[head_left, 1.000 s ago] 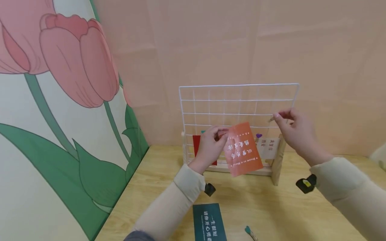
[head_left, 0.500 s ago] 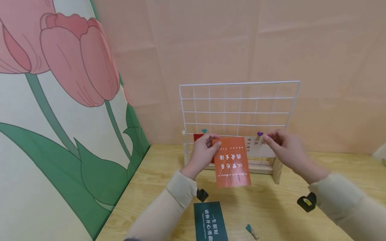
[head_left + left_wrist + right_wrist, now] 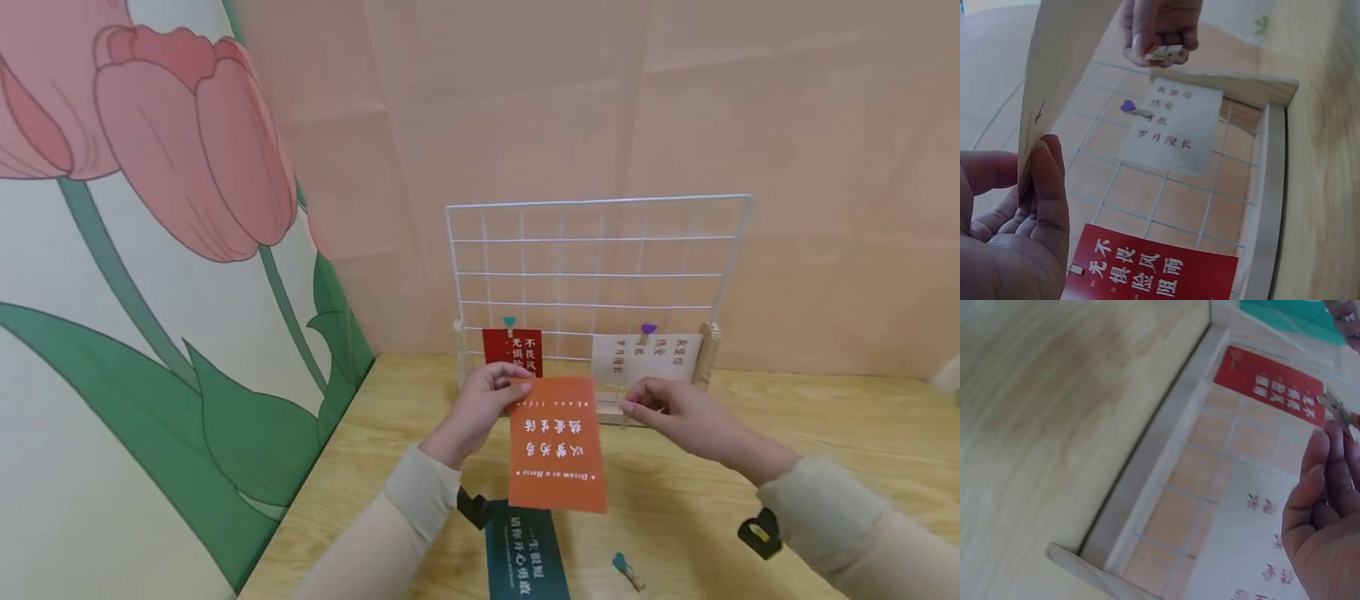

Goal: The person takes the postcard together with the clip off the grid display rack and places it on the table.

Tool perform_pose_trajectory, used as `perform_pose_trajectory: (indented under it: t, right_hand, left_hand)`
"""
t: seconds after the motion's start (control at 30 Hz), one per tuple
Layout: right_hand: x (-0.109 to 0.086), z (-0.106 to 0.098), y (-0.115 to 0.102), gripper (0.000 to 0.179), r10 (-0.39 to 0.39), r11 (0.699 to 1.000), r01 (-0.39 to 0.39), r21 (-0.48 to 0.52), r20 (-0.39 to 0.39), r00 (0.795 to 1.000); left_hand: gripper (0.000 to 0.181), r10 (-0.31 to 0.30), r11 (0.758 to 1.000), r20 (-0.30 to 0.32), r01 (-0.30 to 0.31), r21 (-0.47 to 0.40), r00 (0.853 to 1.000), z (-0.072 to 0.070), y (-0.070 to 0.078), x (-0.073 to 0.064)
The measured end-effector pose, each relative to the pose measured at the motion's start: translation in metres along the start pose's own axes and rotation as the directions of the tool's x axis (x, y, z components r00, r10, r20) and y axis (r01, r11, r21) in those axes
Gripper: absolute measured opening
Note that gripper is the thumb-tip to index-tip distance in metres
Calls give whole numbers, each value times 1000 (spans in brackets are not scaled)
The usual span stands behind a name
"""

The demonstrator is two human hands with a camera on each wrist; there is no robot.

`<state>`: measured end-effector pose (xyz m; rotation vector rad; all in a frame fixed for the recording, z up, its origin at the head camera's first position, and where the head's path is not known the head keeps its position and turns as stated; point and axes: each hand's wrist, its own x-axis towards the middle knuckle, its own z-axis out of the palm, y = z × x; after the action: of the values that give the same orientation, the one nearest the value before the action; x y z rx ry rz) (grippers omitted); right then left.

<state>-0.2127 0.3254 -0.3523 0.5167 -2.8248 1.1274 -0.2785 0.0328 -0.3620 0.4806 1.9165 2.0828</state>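
Note:
My left hand (image 3: 480, 408) pinches an orange card (image 3: 557, 454) with white lettering by its upper left corner. The card hangs in front of the wire grid, its pale back (image 3: 1063, 62) facing the left wrist camera. To its right, my right hand (image 3: 686, 421) pinches a small wooden clothespin (image 3: 1335, 406) between thumb and fingers, close to the card's right edge. Behind them, a red card (image 3: 495, 346) hangs on the grid by a teal heart clip (image 3: 510, 322). A white card (image 3: 603, 358) hangs there too, under a purple heart clip (image 3: 648, 329).
The white wire grid (image 3: 600, 201) stands in a wooden base (image 3: 708, 354) near the back of the table (image 3: 817, 433). A dark green card (image 3: 517, 542) lies at the front, partly behind the orange one. Beside it lies a clothespin with a teal heart (image 3: 628, 572).
The orange card, in my left hand, has come down and left and straightened, uncovering more of the red card. My right hand has moved down and left with the clothespin, toward the orange card.

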Motion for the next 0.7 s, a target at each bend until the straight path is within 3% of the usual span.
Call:
perform_pose_trajectory:
  t: [0.2, 0.5, 0.7]
  right_hand:
    - [-7, 18, 9, 9, -109, 993, 105, 47, 104, 989]
    - [-19, 39, 20, 6, -142, 987, 123, 98, 216, 966]
    - [-25, 56, 20, 5, -187, 980, 157, 121, 306, 933]
  left_hand:
    - [12, -54, 998, 35, 53, 23, 998, -11, -15, -9]
    - [14, -113, 989, 43, 109, 98, 993, -29, -33, -19]
    - [15, -188, 973, 92, 172, 156, 978, -38, -48, -27]
